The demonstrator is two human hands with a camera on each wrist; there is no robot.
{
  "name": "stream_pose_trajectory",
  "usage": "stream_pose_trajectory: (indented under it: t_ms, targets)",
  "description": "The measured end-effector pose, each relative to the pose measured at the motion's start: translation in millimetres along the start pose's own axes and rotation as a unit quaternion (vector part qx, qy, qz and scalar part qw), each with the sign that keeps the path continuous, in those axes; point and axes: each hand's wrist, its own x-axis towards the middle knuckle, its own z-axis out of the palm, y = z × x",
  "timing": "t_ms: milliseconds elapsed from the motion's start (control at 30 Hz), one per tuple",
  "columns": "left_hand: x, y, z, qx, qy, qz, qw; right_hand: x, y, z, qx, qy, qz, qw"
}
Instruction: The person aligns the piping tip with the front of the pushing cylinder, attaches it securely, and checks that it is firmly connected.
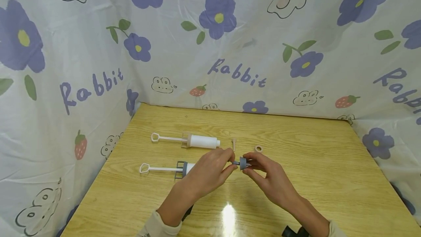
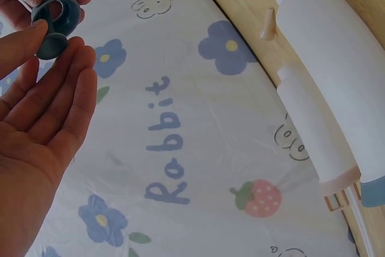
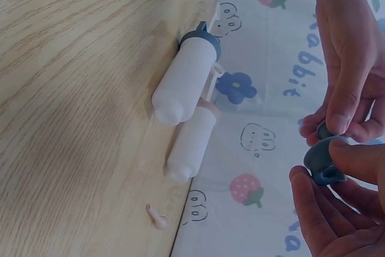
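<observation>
Over the middle of the table, my left hand (image 1: pixel 210 169) pinches the flared end of a small blue-grey nozzle (image 2: pixel 52 46) between thumb and fingertips. Facing it, my right hand (image 1: pixel 271 178) grips a blue-grey ring cap (image 1: pixel 243 163) with thumb and fingers. The nozzle's narrow part points into the cap's opening in the left wrist view. Partly behind my left hand lies a white syringe-like tube (image 3: pixel 185 76) with a blue-grey collar and a white plunger handle (image 1: pixel 144 168).
Farther back lies a similar white tube (image 1: pixel 203 141) with a beige collar and pulled-out plunger. To its right are a beige nozzle (image 1: pixel 234 144) and a beige ring (image 1: pixel 258 149). A printed curtain (image 1: pixel 184 57) encloses the table (image 1: pixel 329 164) at the back and sides.
</observation>
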Motion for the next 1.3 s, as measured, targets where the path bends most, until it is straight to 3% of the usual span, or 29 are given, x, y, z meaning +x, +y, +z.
stream_pose_trajectory:
  t_ms: [700,1033,1300]
  targets:
    - [2.4,2.6,3.5,-0.017,-0.009,0.006,0.9998,-0.7,0.3,-1.3,0.004,-0.001,0.005,1.000]
    - [3.2,2.8,2.3,-0.042,-0.032,0.000,0.9986,-0.7,-0.5,-1.3,0.005,0.000,0.005,1.000]
    - [3.2,2.8,3.2,-0.062,-0.016,0.012,0.9979,0.2,0.0,-1.3,0.007,0.000,0.004,1.000]
